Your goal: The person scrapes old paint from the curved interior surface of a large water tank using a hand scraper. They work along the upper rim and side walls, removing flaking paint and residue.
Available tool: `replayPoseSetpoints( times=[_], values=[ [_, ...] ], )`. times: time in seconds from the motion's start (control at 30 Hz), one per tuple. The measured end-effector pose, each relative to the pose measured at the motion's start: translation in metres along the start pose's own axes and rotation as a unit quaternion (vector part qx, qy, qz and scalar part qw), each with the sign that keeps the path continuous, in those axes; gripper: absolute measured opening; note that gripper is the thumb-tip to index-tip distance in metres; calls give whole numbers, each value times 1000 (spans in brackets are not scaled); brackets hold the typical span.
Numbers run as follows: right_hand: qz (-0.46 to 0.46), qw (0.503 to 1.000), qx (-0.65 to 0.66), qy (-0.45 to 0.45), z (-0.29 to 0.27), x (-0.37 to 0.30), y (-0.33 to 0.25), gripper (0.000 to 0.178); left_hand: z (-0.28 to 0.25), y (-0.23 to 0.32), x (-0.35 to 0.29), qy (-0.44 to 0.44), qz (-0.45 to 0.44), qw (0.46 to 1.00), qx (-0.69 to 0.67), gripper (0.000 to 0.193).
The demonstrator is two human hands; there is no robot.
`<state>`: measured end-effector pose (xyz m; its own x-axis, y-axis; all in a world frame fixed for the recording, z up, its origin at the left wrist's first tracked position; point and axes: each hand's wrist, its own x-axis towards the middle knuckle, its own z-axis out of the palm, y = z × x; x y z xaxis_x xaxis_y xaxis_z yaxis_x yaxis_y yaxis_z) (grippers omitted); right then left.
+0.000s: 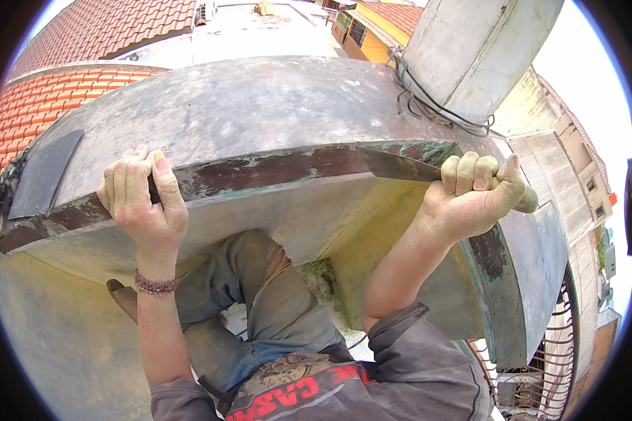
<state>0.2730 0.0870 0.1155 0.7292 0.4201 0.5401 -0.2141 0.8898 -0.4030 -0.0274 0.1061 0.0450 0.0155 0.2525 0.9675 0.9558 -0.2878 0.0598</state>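
My right hand point(481, 186) is closed round the handle of a scraper point(400, 165). Its flat grey blade points left and lies against the brown strip point(274, 167) of flaking paint along the ledge's front edge, where greenish patches show through. Farther left on the same edge, my left hand point(144, 193) is curled with the thumb up. Something dark shows between that thumb and the fingers, too hidden to name. Pale dust coats both hands. A curved grey concrete ledge point(260, 105) spans the view in front of me.
A dark flat sheet point(45, 175) lies at the ledge's left end. Black cables point(442, 109) loop round the base of a concrete post point(470, 56) at the far right. Below the ledge are my bent legs point(260, 295) and yellowish walls. Curved metal railings point(555, 344) stand lower right; tiled roofs point(119, 31) lie beyond.
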Motion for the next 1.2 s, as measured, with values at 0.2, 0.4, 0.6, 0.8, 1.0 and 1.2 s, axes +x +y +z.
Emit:
replayPoseSetpoints(
  times=[0.2, 0.4, 0.6, 0.8, 1.0, 1.2],
  values=[
    [-15, 997, -37, 63, 6, -9, 9, 39, 3, 5, 0, 2, 1, 1000, 4, 7],
    [-28, 996, -18, 84, 2, -11, 10, 32, 3, 3, 0, 4, 3, 1000, 14, 7],
    [-24, 994, -24, 107, 1, -10, 9, 32, 6, 6, 1, 5, 2, 1000, 16, 7],
    [-17, 995, -19, 99, 3, -12, 9, 35, 4, 6, 1, 7, 2, 1000, 17, 8],
    [-3, 998, 28, 64, -5, -7, 7, 36, 3, 5, 1, 2, -2, 1000, 10, 7],
    [-11, 996, -16, 83, 1, -11, 11, 35, 1, 9, 1, -6, -14, 1000, 16, 10]
  ],
)
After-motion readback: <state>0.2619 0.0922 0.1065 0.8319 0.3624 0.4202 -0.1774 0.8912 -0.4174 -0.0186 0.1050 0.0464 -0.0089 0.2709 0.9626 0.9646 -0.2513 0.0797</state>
